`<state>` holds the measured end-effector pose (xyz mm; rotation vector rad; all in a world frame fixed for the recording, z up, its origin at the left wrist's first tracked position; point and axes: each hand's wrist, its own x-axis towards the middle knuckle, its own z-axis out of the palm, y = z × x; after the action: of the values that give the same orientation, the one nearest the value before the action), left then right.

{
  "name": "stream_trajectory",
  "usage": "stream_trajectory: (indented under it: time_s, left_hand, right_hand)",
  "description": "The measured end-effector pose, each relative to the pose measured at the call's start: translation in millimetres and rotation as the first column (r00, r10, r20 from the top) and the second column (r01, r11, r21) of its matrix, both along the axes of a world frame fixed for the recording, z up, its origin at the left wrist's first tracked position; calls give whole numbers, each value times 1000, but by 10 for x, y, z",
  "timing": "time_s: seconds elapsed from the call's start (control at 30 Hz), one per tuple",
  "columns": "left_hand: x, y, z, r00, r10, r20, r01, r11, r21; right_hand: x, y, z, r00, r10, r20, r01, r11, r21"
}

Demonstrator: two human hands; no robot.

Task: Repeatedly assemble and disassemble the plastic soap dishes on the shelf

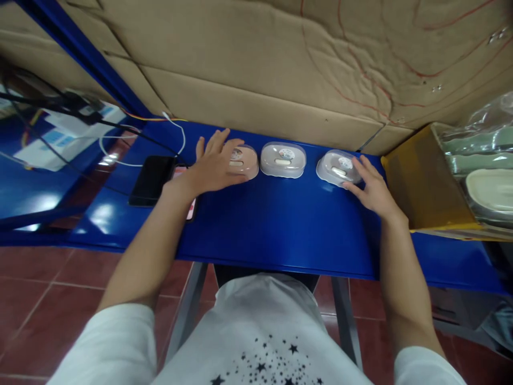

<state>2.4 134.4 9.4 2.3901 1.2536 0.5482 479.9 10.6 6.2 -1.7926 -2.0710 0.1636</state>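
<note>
Three small oval plastic boxes with clear lids, like soap boxes, stand in a row on the blue table (pixel 280 230). My left hand (pixel 212 164) grips the pink box (pixel 247 160) by its left end, thumb on the near side and fingers over the lid. Between my hands sits the white box (pixel 282 159), touched by neither. My right hand (pixel 373 187) has thumb and fingers around the right end of the greyish-white box (pixel 334 167). Each lid carries a round sticker and a pale bar-shaped handle.
An open carton (pixel 425 182) at right holds green and cream plastic pieces, some wrapped in clear film. Left of my left hand lie a black phone-like slab (pixel 151 179), a partly covered lit phone (pixel 191 211) and a white cable (pixel 183 140). Cardboard (pixel 248 69) lines the back.
</note>
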Motion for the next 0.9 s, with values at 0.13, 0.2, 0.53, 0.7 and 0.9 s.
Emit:
stream_trajectory:
  time_s: [0.13,0.2,0.53,0.7,0.9]
  left_hand:
    - [-93,85,-21,996,26,-87,-33,996,-81]
    - [-97,-27,61,993,-17,-115,7,997,-82]
    - [129,-378,599,998,-38,-50,30,987,-155]
    - [137,-232,404,982,90,-167,-108,989,-105]
    - [37,-232,260,986,76,-149,-88,993,-75]
  right_hand:
    - [-111,20,-40,992,-78,100,66,990,122]
    - [-277,-16,-26,992,-66,107,48,986,160]
    - [-1503,-359,-19,854,520,1,-520,853,49]
    - [-1780,-406,-111,759,641,115,-643,766,-29]
    - [-1741,-460,-36,761,633,142,-647,756,98]
